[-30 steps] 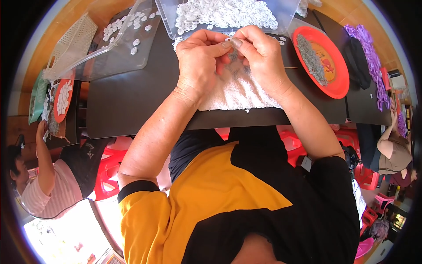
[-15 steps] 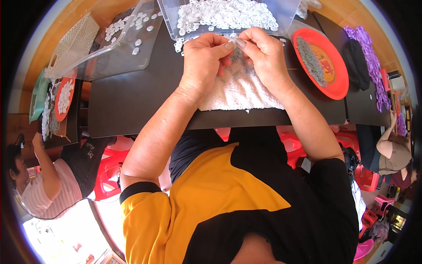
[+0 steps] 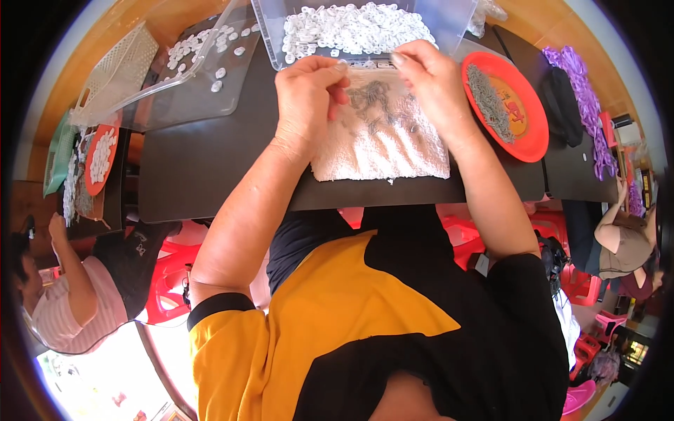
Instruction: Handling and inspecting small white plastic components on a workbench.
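My left hand (image 3: 307, 95) is raised over the far left part of a white towel (image 3: 379, 163), thumb and forefinger pinched together. Whatever lies in that pinch is too small to make out. My right hand (image 3: 437, 88) is closed the same way at the towel's far right, its fingertips a hand's width from the left ones; I cannot tell what it holds. Between the hands, small grey pieces (image 3: 370, 98) lie scattered on the towel. Just beyond my fingertips stands a clear plastic box (image 3: 456, 29) with many small white plastic pieces (image 3: 358, 29) in it.
At the right, a red plate (image 3: 537, 137) bears a heap of grey pieces (image 3: 489, 104). Purple cords (image 3: 583, 105) and a black cloth item (image 3: 564, 105) lie beyond it. A clear lid (image 3: 175, 112) with loose white pieces is at the left. Other people (image 3: 77, 291) sit on both sides.
My hands have moved apart, the left one to the left and the right one slightly to the right. The grey pieces on the towel now show between them.
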### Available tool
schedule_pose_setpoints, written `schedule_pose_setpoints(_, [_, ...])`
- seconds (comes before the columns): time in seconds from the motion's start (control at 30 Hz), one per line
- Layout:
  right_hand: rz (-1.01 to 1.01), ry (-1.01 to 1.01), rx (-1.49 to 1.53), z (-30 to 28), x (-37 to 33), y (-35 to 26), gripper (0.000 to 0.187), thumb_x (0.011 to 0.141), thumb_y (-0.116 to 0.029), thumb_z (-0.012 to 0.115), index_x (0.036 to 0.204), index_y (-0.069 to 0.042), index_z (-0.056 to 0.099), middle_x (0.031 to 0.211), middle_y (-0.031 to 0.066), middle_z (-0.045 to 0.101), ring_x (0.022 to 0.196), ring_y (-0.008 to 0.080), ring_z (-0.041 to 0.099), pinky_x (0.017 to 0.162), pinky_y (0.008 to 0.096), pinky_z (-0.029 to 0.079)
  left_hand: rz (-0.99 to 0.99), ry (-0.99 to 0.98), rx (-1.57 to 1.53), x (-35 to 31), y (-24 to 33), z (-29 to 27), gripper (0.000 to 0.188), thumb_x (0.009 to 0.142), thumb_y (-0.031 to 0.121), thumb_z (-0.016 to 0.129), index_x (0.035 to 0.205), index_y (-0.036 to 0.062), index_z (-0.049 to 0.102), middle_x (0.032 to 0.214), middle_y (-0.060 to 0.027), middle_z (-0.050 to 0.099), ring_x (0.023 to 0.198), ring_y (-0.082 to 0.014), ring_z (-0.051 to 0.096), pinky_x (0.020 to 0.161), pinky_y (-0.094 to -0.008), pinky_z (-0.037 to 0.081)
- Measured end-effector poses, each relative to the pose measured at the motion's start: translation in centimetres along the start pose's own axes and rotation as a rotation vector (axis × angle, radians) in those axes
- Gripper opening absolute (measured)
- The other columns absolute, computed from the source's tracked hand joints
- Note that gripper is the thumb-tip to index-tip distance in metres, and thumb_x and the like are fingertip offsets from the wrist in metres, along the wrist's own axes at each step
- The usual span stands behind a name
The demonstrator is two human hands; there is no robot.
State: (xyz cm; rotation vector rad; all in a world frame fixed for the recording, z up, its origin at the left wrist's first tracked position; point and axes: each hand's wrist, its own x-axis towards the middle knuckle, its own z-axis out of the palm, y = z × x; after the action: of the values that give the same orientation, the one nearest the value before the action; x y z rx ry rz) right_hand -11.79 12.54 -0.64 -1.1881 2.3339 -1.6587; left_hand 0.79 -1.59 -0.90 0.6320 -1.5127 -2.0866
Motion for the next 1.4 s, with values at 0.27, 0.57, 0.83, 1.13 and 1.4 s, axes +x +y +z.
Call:
schedule_pose_setpoints(0.27, [0.001,-0.3,-0.382,-1.3,1.0,0.3,0.016,0.085,-0.01,0.063,0.096,0.001,0.063,0.078,0.0094,0.066,0.072,0.0157,0.06,0.068,0.0323,0.048,0.008,0.069,0.036,-0.4,-0.3,-0.1,0.013,0.082,0.01,0.061,0.084,-0.0028,0.061,0.071,-0.0085,0.061,0.049,-0.011,0.05,0.041,-0.0249,0.035])
schedule_pose_setpoints(0.57, [-0.159,-0.228,-0.645,3.4,8.5,0.5,0.013,0.083,-0.019,0.062,0.09,-0.01,0.068,0.082,0.011,0.069,0.078,0.0303,0.065,0.07,0.0401,0.048,0.07,0.035,0.193,0.0,-1.3,0.3,0.009,0.081,0.008,0.059,0.078,-0.0002,0.062,0.067,-0.0026,0.06,0.052,-0.0082,0.052,0.047,-0.0236,0.039])
schedule_pose_setpoints(0.83, [-0.43,-0.189,-0.922,7.5,14.3,0.6,0.028,0.086,-0.028,0.061,0.11,-0.015,0.067,0.102,0.0142,0.068,0.098,0.033,0.064,0.08,0.0449,0.05,0.206,0.03,0.325,0.7,-2.2,0.1,0.015,0.078,0.01,0.061,0.077,-0.0054,0.063,0.062,-0.0107,0.061,0.058,-0.0159,0.058,0.059,-0.0328,0.049])
schedule_pose_setpoints(1.13, [-0.46,-0.474,-0.794,10.5,16.4,-1.8,0.027,0.085,-0.028,0.062,0.109,-0.016,0.068,0.107,0.0098,0.067,0.096,0.0302,0.064,0.079,0.0437,0.049,0.212,0.023,0.359,0.4,-2.2,0.2,0.013,0.075,0.009,0.061,0.075,-0.0043,0.063,0.063,-0.0168,0.063,0.061,-0.0254,0.061,0.065,-0.0369,0.05])
schedule_pose_setpoints(1.4, [-0.443,-0.48,-0.874,11.3,15.9,0.5,0.026,0.085,-0.027,0.062,0.108,-0.017,0.07,0.099,0.0059,0.066,0.095,0.0285,0.063,0.08,0.0417,0.049,0.218,0.012,0.385,0.4,-2.2,0.3,0.013,0.075,0.009,0.061,0.074,-0.0043,0.062,0.063,-0.018,0.062,0.06,-0.0258,0.061,0.065,-0.0375,0.05])
